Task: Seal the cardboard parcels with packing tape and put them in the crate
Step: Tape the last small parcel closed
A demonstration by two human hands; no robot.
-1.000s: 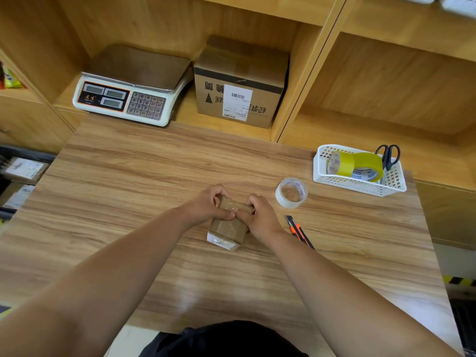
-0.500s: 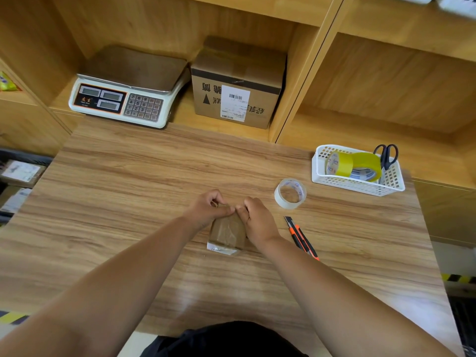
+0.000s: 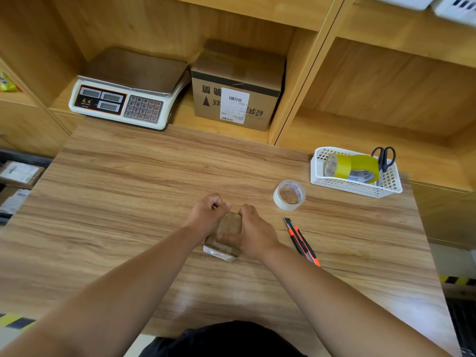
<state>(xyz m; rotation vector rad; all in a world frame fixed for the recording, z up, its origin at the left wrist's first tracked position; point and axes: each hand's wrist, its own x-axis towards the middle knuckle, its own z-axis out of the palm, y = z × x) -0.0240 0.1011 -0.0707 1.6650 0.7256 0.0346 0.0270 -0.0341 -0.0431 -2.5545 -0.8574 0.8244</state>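
A small brown cardboard parcel point(image 3: 228, 229) with glossy tape over its top sits on the wooden table point(image 3: 128, 202), a white label edge showing at its near end. My left hand point(image 3: 208, 215) grips its left far side with curled fingers. My right hand point(image 3: 253, 231) holds the right side, the thumb lying across the taped top. A roll of clear packing tape point(image 3: 289, 195) lies flat on the table to the right of my hands. No crate is in view.
An orange and black utility knife point(image 3: 301, 240) lies right of my right hand. A white basket point(image 3: 355, 186) holds yellow tape rolls point(image 3: 351, 167) and scissors point(image 3: 384, 157). On the shelf behind stand a weighing scale point(image 3: 123, 96) and a larger labelled cardboard box point(image 3: 237, 86).
My right thumb has slid from the parcel's far edge down along the taped top toward me. The left hand stays curled at the far left corner. The parcel has barely shifted.
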